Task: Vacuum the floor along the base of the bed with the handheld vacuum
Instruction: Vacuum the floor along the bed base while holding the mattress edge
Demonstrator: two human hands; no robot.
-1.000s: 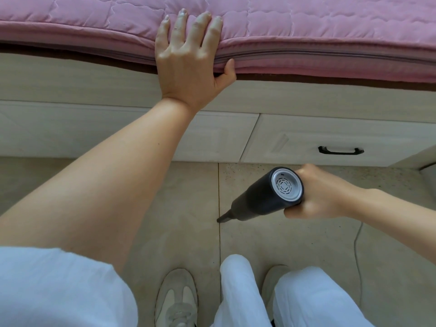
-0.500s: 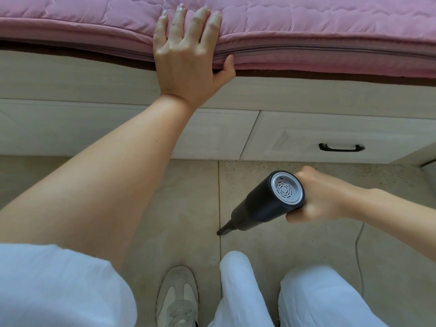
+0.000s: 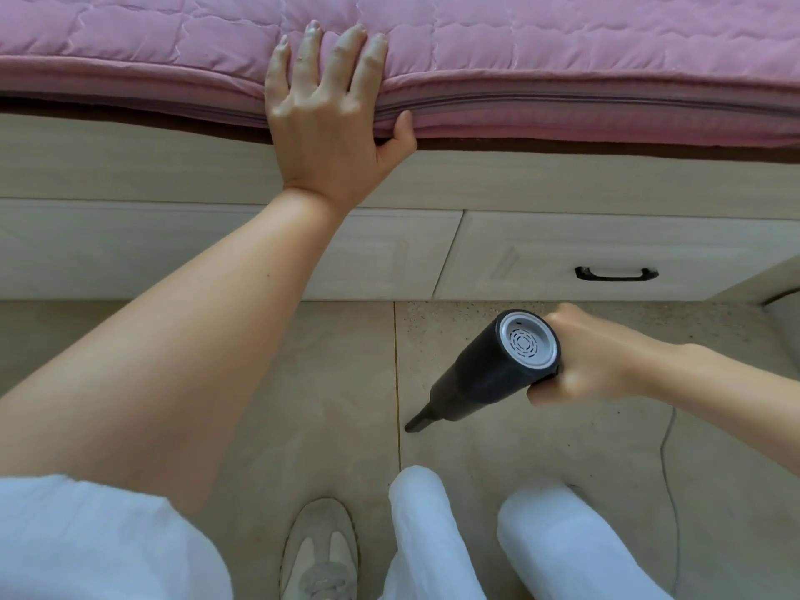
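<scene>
Down low, the right hand [image 3: 593, 361] is gripping the black handheld vacuum [image 3: 493, 365], its nozzle pointing at the tiled floor [image 3: 303, 383] near a grout line, short of the bed base [image 3: 541, 249]. Meanwhile the left hand [image 3: 329, 123] is resting flat, fingers straight, on the pink mattress [image 3: 562, 58] edge.

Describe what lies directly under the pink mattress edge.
Under the pink mattress runs a dark strip, then the pale wooden bed base. The left hand covers part of the edge.

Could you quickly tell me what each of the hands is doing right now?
Left hand: open, fingers straight, resting on the pink mattress edge.
Right hand: closed around the black handheld vacuum.
</scene>
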